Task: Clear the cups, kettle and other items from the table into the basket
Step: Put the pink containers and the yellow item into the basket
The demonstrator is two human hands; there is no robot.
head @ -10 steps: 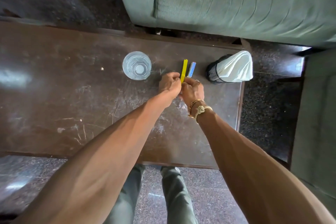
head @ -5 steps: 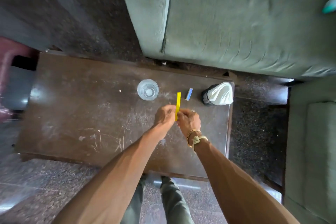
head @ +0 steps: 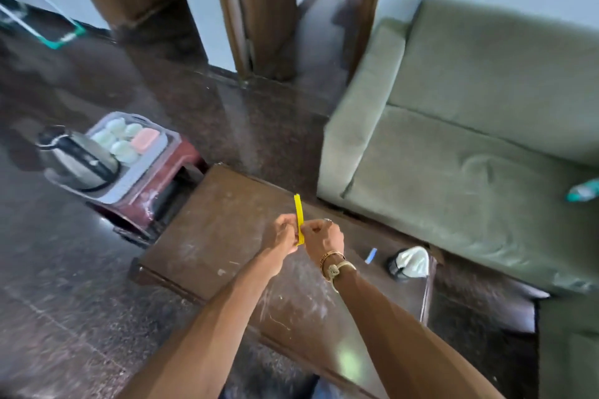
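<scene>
Both my hands are raised above the dark wooden table [head: 220,220] and pinch the lower end of a thin yellow sachet [head: 298,210] that stands upright between them. My left hand [head: 283,236] is on its left side and my right hand [head: 322,238] on its right. A blue sachet [head: 371,256] lies on the table to the right, beside a black mesh holder with white napkins [head: 410,264]. The grey basket [head: 129,191] sits on a maroon stool [head: 175,159] past the table's left end. It holds a steel kettle [head: 81,162], pale green cups [head: 116,136] and a pink box [head: 145,139].
A green sofa [head: 470,139] runs along the table's far side, with a bottle [head: 583,193] lying on its seat. Brown door frames [head: 259,10] stand at the back. Dark stone floor surrounds the table and stool.
The view has swung up and left, bringing the basket and stool into sight. Both hands have lifted the yellow sachet away from the blue one, which stays on the table. The glass is out of sight.
</scene>
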